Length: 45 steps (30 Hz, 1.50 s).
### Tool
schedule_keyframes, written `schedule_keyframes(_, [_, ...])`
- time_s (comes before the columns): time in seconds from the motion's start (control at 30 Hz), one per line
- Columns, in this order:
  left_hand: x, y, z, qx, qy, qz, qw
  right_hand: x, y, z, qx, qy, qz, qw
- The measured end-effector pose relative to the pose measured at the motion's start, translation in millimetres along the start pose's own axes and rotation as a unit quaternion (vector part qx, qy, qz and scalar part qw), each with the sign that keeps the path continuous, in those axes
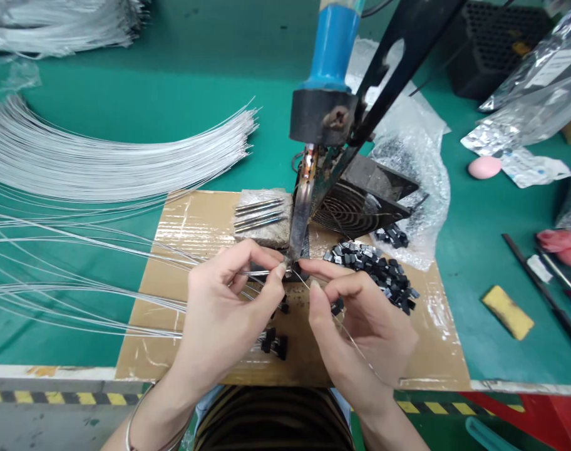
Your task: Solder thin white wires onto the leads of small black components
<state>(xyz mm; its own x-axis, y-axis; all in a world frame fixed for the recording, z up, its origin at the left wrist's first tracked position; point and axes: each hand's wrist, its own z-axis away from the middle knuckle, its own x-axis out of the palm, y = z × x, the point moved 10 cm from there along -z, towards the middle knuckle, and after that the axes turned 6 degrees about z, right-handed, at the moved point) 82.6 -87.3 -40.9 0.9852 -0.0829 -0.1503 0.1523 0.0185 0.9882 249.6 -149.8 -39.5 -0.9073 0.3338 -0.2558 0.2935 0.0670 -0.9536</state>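
Note:
A soldering iron [304, 207] with a blue handle is clamped above the work, tip pointing down. My left hand [233, 300] is closed in a pinch at the tip's left side, on what looks like a thin white wire; its fingers hide the end. From the right, my right hand [360, 319] pinches a thin strand of solder wire [355, 344], whose end reaches the iron tip. Several small black connectors [278, 344] lie below the left fingers, with white wires [158, 304] running left. A heap of loose black connectors [384, 269] sits beside my right hand.
Cardboard [149, 275] covers the green table's front. Behind the hands are a grey block [262, 235] bearing metal rods and a black fan [355, 200]. A large white wire bundle [126, 163] lies left. A yellow sponge [508, 312] and a pink egg-shaped object [484, 167] lie right.

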Motion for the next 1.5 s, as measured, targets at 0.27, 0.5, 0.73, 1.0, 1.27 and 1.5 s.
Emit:
schedule_keyframes(0.27, [-0.5, 2.2, 0.6, 0.015, 0.004, -0.005, 1.0, -0.6, -3.2, -0.7, -0.02, 0.006, -0.021, 1.0])
schedule_keyframes(0.5, [-2.4, 1.8, 0.7, 0.03, 0.008, -0.024, 0.999, 0.4, -3.0, -1.1, -0.027, 0.009, -0.02, 0.999])
schedule_keyframes(0.73, [-4.3, 3.4, 3.0, 0.04, 0.008, -0.048, 0.998, -1.6, -5.6, 0.0, -0.038, 0.015, -0.01, 0.999])
schedule_keyframes(1.0, [-2.2, 0.2, 2.0, 0.035, 0.004, -0.048, 0.998, -0.6, -5.6, -1.0, -0.05, 0.02, 0.003, 0.999])
schedule_keyframes(1.27, [-4.1, 2.6, 4.9, 0.047, 0.007, -0.057, 0.997, -1.2, -9.2, 1.3, -0.065, 0.025, 0.004, 0.998])
schedule_keyframes(1.5, [-3.8, 1.9, 5.6, 0.046, 0.005, -0.055, 0.997, -0.7, -9.3, -0.5, -0.066, 0.027, 0.007, 0.997])
